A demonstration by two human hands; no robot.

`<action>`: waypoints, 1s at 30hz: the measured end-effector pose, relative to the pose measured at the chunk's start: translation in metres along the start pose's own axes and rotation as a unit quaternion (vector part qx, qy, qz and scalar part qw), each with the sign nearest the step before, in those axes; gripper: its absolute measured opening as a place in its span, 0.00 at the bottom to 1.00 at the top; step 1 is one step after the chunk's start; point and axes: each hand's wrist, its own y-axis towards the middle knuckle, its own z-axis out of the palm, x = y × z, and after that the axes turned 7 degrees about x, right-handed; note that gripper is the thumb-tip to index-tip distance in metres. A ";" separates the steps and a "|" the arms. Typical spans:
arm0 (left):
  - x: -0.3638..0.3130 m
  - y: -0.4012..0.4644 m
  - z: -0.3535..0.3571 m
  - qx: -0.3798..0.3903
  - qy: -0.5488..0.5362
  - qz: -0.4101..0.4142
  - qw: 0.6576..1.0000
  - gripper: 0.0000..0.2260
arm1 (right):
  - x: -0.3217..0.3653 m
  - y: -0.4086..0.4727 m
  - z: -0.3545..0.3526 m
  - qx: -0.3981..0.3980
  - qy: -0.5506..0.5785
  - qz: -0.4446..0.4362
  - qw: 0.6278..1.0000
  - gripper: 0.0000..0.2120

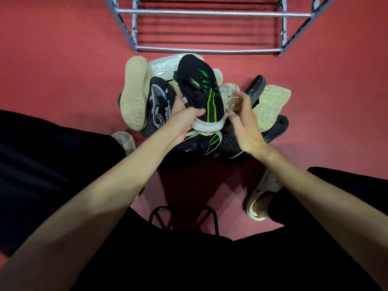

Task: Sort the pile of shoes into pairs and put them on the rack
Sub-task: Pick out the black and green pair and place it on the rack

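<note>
Shoes in a pile (201,106) on the red floor (63,66), centre frame; metal rack (210,49) at 12 o'clock of it, well apart from nothing — just beside the pile's far edge. Left hand (184,114) grips the heel end of a black sneaker with green stripes (199,89), toe pointing to 12, lifted over the pile. Right hand (241,122) at 3 o'clock of that sneaker, fingers loosely spread, holding nothing; contact with the pile unclear, blurred. Beige sole (134,95) at 9 o'clock, another beige sole (270,106) at 3.
</note>
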 end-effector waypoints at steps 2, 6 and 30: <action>0.006 0.000 -0.007 -0.011 0.052 0.005 0.999 0.32 | -0.021 0.003 -0.001 -0.008 -0.078 0.062 0.995 0.16; 0.010 -0.003 -0.012 -0.008 0.060 0.017 0.998 0.30 | -0.041 0.011 0.018 0.118 -0.235 0.150 0.953 0.16; -0.005 -0.047 -0.014 0.009 0.123 0.024 0.992 0.28 | -0.036 0.014 0.063 0.132 -0.357 0.133 0.915 0.23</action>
